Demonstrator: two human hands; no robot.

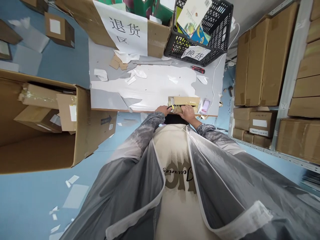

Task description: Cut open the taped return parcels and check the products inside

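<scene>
At the table's front edge a small cardboard box (186,100) lies on its side, its near end torn or opened and covered with clear tape. My left hand (163,110) is closed at the box's left end around a slim black-and-yellow tool (172,107) that looks like a utility knife; its tip is too small to make out. The fingers of my right hand (187,112) are wrapped over the box's near side and grip it. Beside the box's right end is a small blurred, pinkish-white item (205,106).
A white-topped table (160,80) carries paper scraps and a red-and-black utility knife (197,69). Behind stand a labelled carton (157,38) and a black crate (220,30). A big open carton (95,130) with boxes stands left; shelves of cartons (260,66) stand right. A white cable (213,86) crosses the table.
</scene>
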